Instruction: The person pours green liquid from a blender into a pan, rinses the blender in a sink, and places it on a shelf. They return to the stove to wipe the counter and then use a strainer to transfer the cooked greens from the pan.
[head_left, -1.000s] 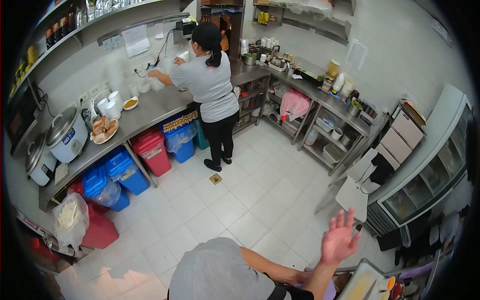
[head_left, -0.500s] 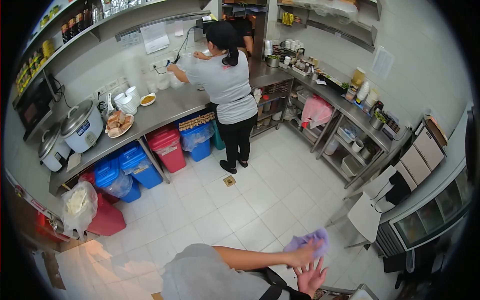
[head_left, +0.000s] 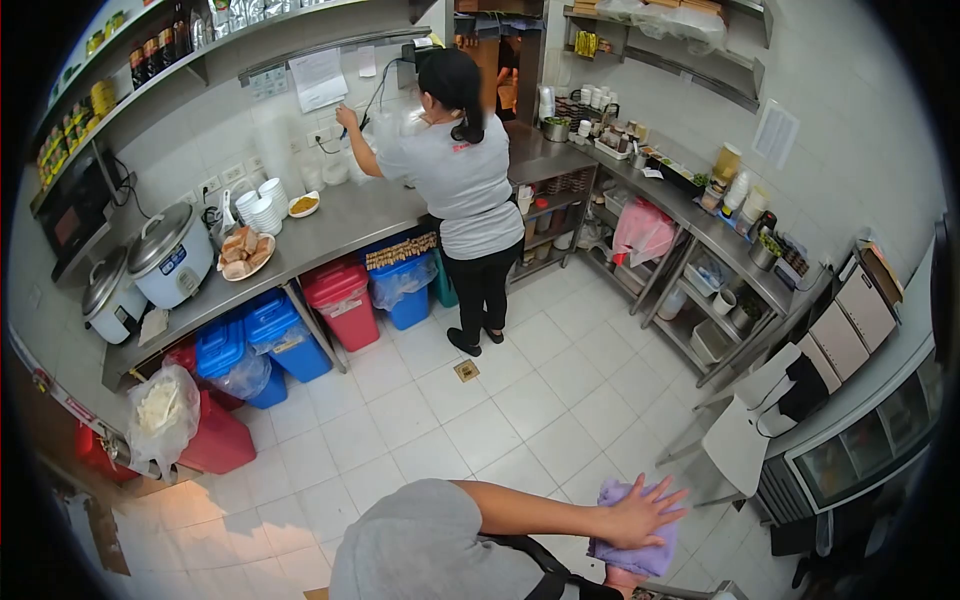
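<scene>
A folded purple cloth is at the lower right of the head view, between my two hands. My left hand lies flat on top of it with the fingers spread. Under the cloth's lower edge only a small part of my right hand shows; the cloth hides its fingers. My left arm reaches across from the grey sleeve.
A co-worker in a grey shirt stands at the steel counter. Rice cookers, a plate of bread-like pieces and stacked bowls stand there, with lidded bins below. A white chair stands at right.
My left hand has gone from bunching the cloth to lying spread on it. My right hand, open and bare before, is now mostly under the cloth. The co-worker's left arm is raised higher.
</scene>
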